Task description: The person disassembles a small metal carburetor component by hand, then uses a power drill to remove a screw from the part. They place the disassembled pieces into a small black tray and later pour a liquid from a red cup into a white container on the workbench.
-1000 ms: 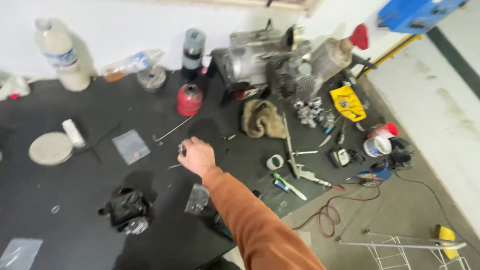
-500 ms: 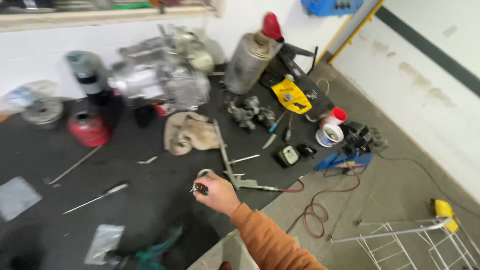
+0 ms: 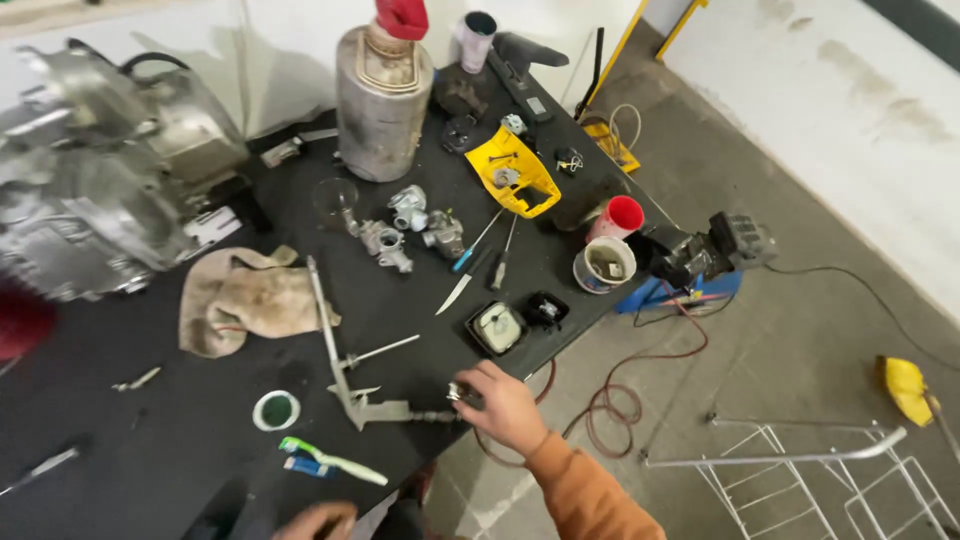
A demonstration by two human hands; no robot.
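The left hand [image 3: 318,520] is cut off at the lower edge, so its grip I cannot tell; the right hand [image 3: 505,405] pinches a small metal part [image 3: 462,393], mostly hidden in the fingers. Since half a second ago this hand has moved toward the edge of the black table [image 3: 120,440]; just left of the grip lies a metal lever tool [image 3: 345,375], and to its right is grey concrete floor [image 3: 800,330].

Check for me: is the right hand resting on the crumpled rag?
No, the right hand is at the near table edge, closed on a small metal part, well apart from the rag.

even daylight, blurred left edge
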